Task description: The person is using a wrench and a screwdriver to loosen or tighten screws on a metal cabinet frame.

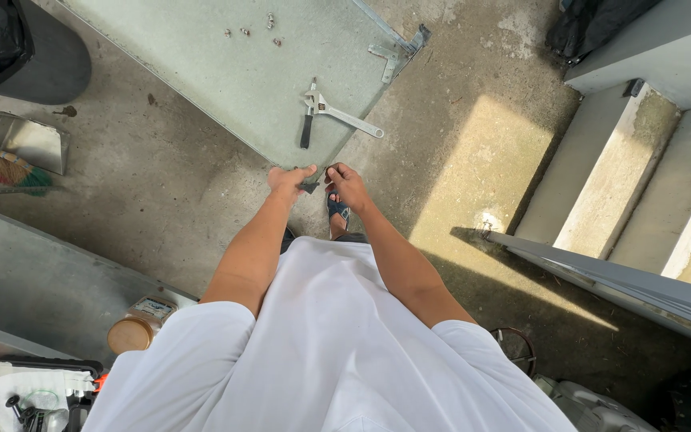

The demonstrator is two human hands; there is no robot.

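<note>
From the head camera, looking straight down, both hands meet at the near corner of a pale metal panel (225, 72) lying flat on the concrete floor. The left hand (288, 179) and right hand (347, 184) close together on a small dark piece (311, 186) at that corner; how tightly, I cannot tell. The panel's long axis runs away up-left from the hands. An adjustable wrench (344, 117) and a black-handled tool (307, 128) lie on it just beyond them.
</note>
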